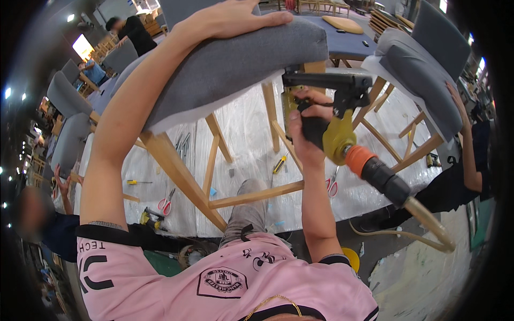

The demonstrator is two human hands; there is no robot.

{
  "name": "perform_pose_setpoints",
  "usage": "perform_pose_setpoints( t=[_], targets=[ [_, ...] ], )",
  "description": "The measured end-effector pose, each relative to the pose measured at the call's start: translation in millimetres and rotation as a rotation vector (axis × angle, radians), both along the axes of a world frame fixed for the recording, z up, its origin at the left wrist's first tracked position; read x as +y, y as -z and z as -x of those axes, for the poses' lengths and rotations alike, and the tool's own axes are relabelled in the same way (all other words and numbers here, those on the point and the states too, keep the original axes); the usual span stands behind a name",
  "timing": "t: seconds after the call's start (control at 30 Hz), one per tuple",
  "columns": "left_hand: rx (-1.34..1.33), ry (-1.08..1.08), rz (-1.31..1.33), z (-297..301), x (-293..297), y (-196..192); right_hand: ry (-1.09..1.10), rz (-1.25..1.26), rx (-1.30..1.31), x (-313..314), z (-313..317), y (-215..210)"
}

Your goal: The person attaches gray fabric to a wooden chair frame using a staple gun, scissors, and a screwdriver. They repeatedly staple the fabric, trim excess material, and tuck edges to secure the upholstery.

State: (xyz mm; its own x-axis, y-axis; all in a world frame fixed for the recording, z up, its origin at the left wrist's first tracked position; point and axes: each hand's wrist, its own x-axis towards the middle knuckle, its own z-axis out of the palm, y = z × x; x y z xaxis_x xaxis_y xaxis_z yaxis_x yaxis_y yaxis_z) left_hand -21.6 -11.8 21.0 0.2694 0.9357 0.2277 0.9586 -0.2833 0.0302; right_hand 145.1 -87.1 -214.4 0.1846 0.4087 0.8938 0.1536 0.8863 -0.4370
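Head view: left hand (225,20) lies over the padded grey fabric seat (241,61) of a wooden-legged chair, thumb on the cloth, other fingers partly cut off, so can't tell if clenched. Right hand (300,138) has its fingers wrapped round the black grip of an olive-yellow pneumatic staple gun (338,131), nose by the seat's lower edge, contact unclear, tan air hose (428,222) running off its orange-and-black coupling (377,175). Chair's at the near edge of the plastic-covered bench (250,144), yellow-and-black screwdriver (279,165) and red-handled scissors (166,205) lying around its legs.
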Motion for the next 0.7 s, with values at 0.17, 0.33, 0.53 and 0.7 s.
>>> perform_pose_setpoints(
  t=[0.17, 0.33, 0.53, 0.7],
  targets=[
    [0.126, 0.149, -0.115, 10.1, 4.2, 16.3, -0.018, -0.063, -0.017, 26.2, 9.3, -4.4],
    [0.123, 0.302, -0.273, 8.5, -12.6, 30.0, -0.040, -0.062, -0.021, 38.5, 4.3, 2.0],
    [0.326, 0.376, -0.664, 16.6, -16.9, 66.9, -0.087, -0.069, 0.038, 25.4, 3.4, 12.4],
    [0.418, 0.339, -0.670, 10.7, -21.8, 66.4, -0.064, -0.109, -0.011, 19.2, 4.7, 9.0]
  ],
)
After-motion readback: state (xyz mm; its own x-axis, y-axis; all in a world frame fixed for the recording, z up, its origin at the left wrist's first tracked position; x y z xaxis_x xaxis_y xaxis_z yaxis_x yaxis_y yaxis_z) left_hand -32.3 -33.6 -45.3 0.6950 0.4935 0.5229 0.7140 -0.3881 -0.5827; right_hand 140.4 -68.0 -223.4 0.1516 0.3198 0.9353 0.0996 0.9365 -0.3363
